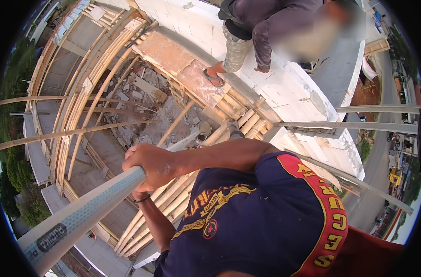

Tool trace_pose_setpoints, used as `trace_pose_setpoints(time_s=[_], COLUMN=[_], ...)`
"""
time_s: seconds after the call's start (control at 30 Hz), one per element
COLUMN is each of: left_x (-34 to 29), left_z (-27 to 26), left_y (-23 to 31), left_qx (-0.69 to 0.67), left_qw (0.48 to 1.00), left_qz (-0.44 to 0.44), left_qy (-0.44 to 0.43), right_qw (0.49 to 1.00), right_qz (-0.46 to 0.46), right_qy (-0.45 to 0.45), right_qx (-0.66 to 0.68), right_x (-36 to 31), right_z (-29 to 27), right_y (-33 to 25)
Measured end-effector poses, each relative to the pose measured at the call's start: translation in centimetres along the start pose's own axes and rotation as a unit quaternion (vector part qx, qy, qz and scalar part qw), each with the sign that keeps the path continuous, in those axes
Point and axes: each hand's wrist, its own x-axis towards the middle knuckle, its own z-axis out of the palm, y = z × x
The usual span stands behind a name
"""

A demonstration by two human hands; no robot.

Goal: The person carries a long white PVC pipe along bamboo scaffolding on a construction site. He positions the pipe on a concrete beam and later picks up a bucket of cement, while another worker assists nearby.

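Note:
A long pale plastic pipe with blue markings runs slantwise from the lower left, where its near end looks large, past my hands toward the bamboo platform. My right hand is wrapped round it, the forearm reaching across in front of my dark blue shirt. Just below, my left hand, with a dark band at the wrist, closes on the same pipe from its underside. Most of the left fingers are hidden behind the pipe. Beyond my hands, the thinner-looking far part of the pipe slopes down near a bucket.
Bamboo poles form scaffolding at left, over broken rubble far below. Another person in a sandal stands on a wooden board beside a white block wall. Metal bars jut out at right, above a road.

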Motion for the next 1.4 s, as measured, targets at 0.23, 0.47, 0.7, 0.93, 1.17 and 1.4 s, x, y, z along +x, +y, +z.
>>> trace_pose_setpoints(time_s=[0.23,0.47,0.7,0.93,1.17,1.4], left_x=[-2.9,2.3,6.0,7.2,4.4,1.4], left_z=[1.7,5.9,10.9,12.5,3.9,6.0], left_y=[-11.2,-1.9,13.1,22.9,3.2,-11.1], left_qx=[0.228,0.224,0.089,0.058,0.143,0.135], left_qw=[0.972,0.970,0.991,0.976,0.984,0.983], left_qz=[-0.055,-0.071,0.096,0.162,0.100,-0.110], left_qy=[0.008,0.061,-0.040,-0.134,-0.044,-0.059], right_qw=[0.996,0.987,0.982,0.997,0.996,0.996], right_qz=[0.041,-0.075,0.087,0.060,0.057,0.041], right_qy=[-0.063,-0.142,-0.167,0.036,0.067,0.078], right_qx=[0.041,0.023,-0.004,0.014,-0.024,-0.022], right_x=[5.9,10.5,-4.6,-5.7,-0.2,6.7], right_z=[-1.9,-8.7,-7.1,-1.5,-4.0,-4.3], right_y=[-11.1,-7.0,9.3,10.1,1.6,-7.9])
